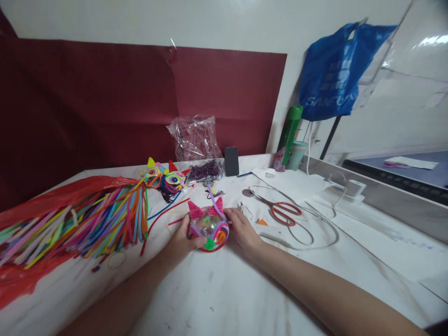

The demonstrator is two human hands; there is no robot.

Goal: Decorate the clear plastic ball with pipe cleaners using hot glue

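Cat-eared clear ball (207,225) is held on or just over table (210,298), ears (195,210) up/away, no long axis evident. L hand (185,237) is closed round its L side, thumb in front; R hand (243,229) is set at the R edge, fingertips hidden, so its hold can't be told. Scissors (272,204) are seen to R, pipe cleaners (121,217) to L, neither in the way.

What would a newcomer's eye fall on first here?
Probably the spread of multicoloured pipe cleaners on red plastic at left. Then the blue bag hanging at upper right, and the pink-eared craft piece at lower centre, between the left fingers and right fingers.
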